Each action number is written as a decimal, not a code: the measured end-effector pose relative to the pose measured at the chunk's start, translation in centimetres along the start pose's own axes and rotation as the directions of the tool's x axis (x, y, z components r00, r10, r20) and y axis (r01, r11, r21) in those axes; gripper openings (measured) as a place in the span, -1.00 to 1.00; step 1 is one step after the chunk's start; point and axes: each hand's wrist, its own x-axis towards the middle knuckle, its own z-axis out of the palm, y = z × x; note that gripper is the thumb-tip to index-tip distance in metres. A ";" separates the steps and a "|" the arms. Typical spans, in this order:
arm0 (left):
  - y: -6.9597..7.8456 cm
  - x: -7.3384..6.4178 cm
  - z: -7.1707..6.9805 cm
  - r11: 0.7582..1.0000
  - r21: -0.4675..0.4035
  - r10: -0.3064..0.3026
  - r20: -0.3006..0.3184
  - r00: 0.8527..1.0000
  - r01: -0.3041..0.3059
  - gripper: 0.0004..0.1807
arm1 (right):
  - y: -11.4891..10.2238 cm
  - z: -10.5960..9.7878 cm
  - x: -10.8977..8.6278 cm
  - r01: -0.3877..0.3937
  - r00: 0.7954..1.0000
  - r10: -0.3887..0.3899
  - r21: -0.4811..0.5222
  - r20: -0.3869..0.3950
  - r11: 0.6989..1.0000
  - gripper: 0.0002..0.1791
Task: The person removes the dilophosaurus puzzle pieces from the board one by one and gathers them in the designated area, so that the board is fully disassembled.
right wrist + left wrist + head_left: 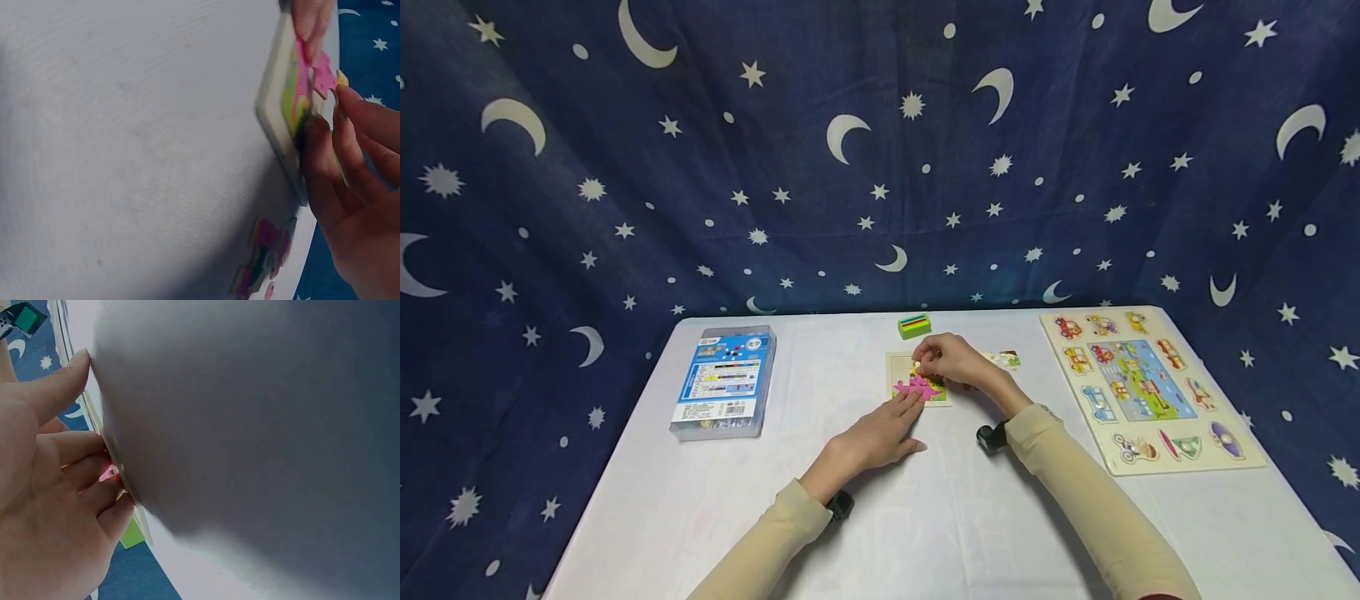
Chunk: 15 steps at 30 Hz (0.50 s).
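Note:
A small wooden puzzle board (897,364) lies mid-table, partly filled with pink and green jigsaw pieces (914,386). My left hand (880,432) rests its extended fingertips on the pink pieces at the board's near side; in the left wrist view its fingers (84,450) lie over the board edge. Above the board, my right hand (953,362) pinches a small puzzle piece with yellow on it (342,79) between thumb and fingertip. Its other fingers hang close over the board, hiding part of the picture. Pink pieces (324,76) show beside the pinch.
Loose puzzle pieces (1006,359) lie right of the board. Behind it stands a green striped block (914,325). A clear plastic case with a blue label (724,379) is at the left, and a large vehicle puzzle board (1075,400) at the right. A starry curtain (880,167) hangs behind.

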 end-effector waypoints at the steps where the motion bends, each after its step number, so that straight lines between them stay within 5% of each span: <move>1: 0.0 0.0 0.0 1.000 0.000 0.002 -0.002 1.000 -0.002 -0.18 | 0.0 -0.1 0.0 0.000 1.000 0.000 0.005 0.003 1.000 -0.76; 15: 0.1 -0.1 -0.1 1.000 0.002 -0.002 -0.003 1.000 0.002 -0.16 | 1.0 -2.2 -2.0 -0.032 0.998 0.039 0.134 -0.048 0.990 -0.77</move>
